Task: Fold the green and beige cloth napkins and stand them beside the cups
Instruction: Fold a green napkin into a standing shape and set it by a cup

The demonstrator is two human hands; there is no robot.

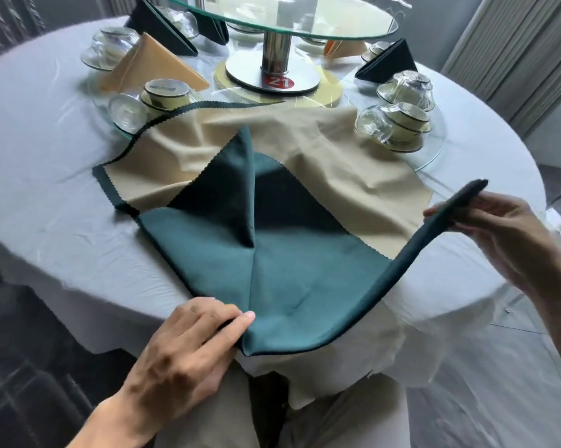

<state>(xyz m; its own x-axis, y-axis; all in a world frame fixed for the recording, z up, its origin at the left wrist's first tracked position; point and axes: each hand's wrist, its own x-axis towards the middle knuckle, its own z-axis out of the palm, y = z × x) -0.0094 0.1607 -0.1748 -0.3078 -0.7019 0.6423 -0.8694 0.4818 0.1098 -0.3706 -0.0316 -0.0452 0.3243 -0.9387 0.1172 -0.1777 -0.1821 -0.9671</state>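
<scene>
Left hand (188,344) pinches green napkin (292,279) at near bench edge; right hand (499,227) grips far-right corner, raised — fold axis runs btwn them, beige napkin (321,147) under.

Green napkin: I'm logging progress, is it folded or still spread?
Partly folded. The green napkin has one corner turned up; the right hand lifts another, the left hand pinches the near corner.

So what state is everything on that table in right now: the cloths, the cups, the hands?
Green napkin: partly folded, one flap standing up, right corner lifted.
Beige napkin: spread flat, rumpled, under the green one.
Left hand: pinches the green napkin's near corner.
Right hand: holds the lifted corner.
Finished napkins: folded, standing by cups.
Cups: upside down on saucers.
Glasses: lying tipped on their sides.
</scene>
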